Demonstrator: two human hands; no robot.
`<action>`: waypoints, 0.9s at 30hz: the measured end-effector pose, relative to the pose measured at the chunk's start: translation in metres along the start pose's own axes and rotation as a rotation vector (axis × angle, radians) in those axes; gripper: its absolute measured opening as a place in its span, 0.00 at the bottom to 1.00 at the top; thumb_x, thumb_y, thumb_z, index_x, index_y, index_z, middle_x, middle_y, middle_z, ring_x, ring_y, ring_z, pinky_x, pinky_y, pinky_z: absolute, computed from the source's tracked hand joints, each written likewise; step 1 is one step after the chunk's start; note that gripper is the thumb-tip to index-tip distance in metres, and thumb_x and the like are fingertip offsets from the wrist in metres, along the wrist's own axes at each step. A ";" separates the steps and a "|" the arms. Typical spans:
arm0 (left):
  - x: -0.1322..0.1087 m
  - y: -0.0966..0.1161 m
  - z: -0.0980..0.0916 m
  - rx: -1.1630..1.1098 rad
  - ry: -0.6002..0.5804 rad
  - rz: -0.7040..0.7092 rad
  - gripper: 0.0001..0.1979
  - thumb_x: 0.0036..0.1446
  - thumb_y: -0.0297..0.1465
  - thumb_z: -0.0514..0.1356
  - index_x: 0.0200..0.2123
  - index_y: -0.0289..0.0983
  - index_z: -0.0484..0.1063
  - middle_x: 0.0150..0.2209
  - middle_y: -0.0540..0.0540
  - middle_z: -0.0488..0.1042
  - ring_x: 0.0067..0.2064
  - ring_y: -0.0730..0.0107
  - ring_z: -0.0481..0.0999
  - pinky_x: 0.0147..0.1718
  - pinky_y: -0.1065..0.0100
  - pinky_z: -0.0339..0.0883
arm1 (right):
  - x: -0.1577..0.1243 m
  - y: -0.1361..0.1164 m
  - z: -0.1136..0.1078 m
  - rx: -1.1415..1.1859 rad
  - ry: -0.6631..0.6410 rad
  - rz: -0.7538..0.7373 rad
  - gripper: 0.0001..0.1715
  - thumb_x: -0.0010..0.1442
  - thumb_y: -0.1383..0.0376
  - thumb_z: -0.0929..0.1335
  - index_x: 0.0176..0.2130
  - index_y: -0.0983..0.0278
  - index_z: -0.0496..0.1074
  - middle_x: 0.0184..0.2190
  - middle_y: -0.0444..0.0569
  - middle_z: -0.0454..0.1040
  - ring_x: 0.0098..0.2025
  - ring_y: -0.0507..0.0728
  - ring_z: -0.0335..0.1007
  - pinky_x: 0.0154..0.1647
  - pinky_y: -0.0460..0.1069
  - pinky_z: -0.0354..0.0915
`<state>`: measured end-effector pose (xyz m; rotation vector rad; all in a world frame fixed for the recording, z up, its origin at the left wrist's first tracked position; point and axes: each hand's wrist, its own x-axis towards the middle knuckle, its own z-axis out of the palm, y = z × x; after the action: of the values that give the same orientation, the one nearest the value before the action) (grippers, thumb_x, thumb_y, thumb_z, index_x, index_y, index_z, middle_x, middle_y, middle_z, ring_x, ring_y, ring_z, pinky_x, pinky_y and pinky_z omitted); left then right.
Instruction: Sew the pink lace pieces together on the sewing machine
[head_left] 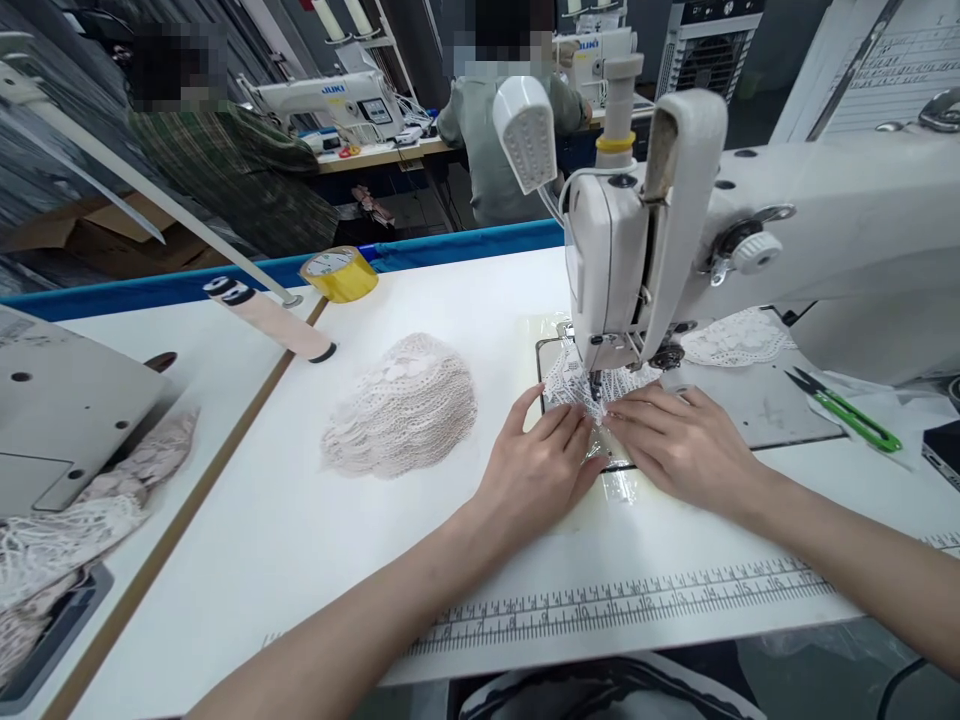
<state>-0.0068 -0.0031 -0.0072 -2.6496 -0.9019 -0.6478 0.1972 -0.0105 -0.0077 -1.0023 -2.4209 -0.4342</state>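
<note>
A piece of white lace (564, 384) lies under the presser foot (595, 384) of a white sewing machine (609, 250). My left hand (541, 455) is on the near left edge of the lace, its fingertips closed on it and its thumb bent in. From the other side, my right hand (679, 440) presses the lace with its fingers together, close to the needle. The fingertips of both hands almost meet in front of the foot. To the left, a stack of pale lace pieces (409, 405) rests on the white table (300, 560).
Green-handled thread snips (847, 410) and another lace piece (739, 338) lie right of the needle. Yellow tape (339, 274) and a pale pink thread cone (274, 322) are at the back left. A printed ruler (585, 612) runs along the front edge. Two people sit beyond.
</note>
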 end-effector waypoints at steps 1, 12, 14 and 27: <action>0.000 0.000 0.000 0.003 -0.001 -0.003 0.15 0.64 0.35 0.53 0.45 0.32 0.74 0.45 0.41 0.78 0.47 0.64 0.77 0.59 0.52 0.55 | 0.000 0.000 0.000 0.009 -0.008 0.008 0.10 0.62 0.71 0.65 0.40 0.66 0.76 0.43 0.47 0.78 0.44 0.56 0.72 0.43 0.53 0.61; 0.003 -0.004 0.005 0.008 0.002 -0.029 0.18 0.65 0.37 0.52 0.46 0.30 0.74 0.47 0.39 0.77 0.49 0.61 0.76 0.61 0.50 0.52 | 0.001 0.002 0.006 -0.064 -0.024 0.026 0.11 0.65 0.66 0.64 0.40 0.65 0.76 0.43 0.47 0.78 0.42 0.56 0.72 0.45 0.54 0.60; 0.004 -0.006 0.007 0.004 -0.001 -0.042 0.18 0.65 0.38 0.52 0.47 0.30 0.74 0.47 0.39 0.77 0.49 0.61 0.76 0.62 0.50 0.51 | 0.003 0.003 0.007 -0.086 -0.045 0.036 0.12 0.65 0.65 0.63 0.42 0.66 0.76 0.43 0.47 0.78 0.41 0.56 0.72 0.46 0.55 0.60; 0.010 -0.015 0.012 -0.018 -0.050 -0.092 0.20 0.65 0.40 0.51 0.50 0.31 0.72 0.49 0.39 0.76 0.52 0.60 0.74 0.62 0.49 0.49 | 0.003 0.009 0.002 -0.159 -0.078 0.076 0.17 0.66 0.61 0.62 0.45 0.67 0.76 0.39 0.50 0.80 0.40 0.59 0.73 0.52 0.57 0.57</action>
<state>-0.0044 0.0182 -0.0112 -2.6638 -1.0414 -0.6163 0.2013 -0.0012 -0.0071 -1.1952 -2.4376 -0.5783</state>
